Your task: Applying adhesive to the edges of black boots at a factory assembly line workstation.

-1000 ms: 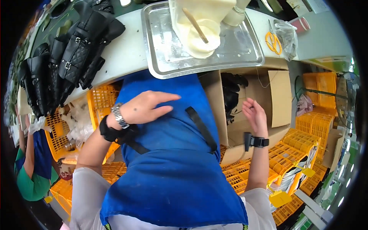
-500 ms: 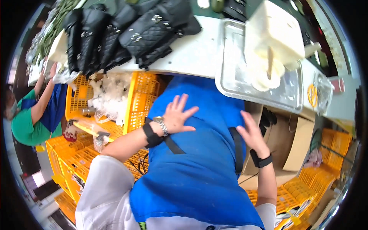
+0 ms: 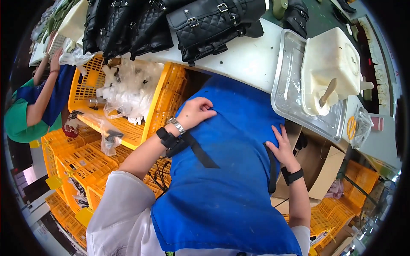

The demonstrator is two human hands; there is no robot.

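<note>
Over the lap of my blue apron (image 3: 226, 179), my left hand (image 3: 195, 113) is closed, its thumb and curled fingers drawn together against the cloth. Whatever lies between those fingertips, if anything, is too small to make out. My right hand (image 3: 282, 147) rests at the apron's right side with fingers apart, holding nothing. Ahead of my hands, black quilted boot uppers (image 3: 209, 23) with metal buckles lie in a row on the white tabletop (image 3: 252, 57). A metal tray (image 3: 284, 79) at the right bears a cream-coloured glue container (image 3: 333, 55) with a brush (image 3: 328, 93) standing in its opening.
Left of my lap, a yellow crate (image 3: 150, 109) holds clear plastic bags (image 3: 132, 85). More yellow crates (image 3: 81, 166) are stacked behind it. A cardboard box (image 3: 322, 170) stands under the table at the right. Yellow-handled scissors (image 3: 351, 128) lie beyond the tray. Another person (image 3: 36, 106) works at far left.
My left hand has gone from spread fingers to a closed pinch on the apron. The right hand has settled onto the apron's side. The whole view has shifted, with the table contents now further right.
</note>
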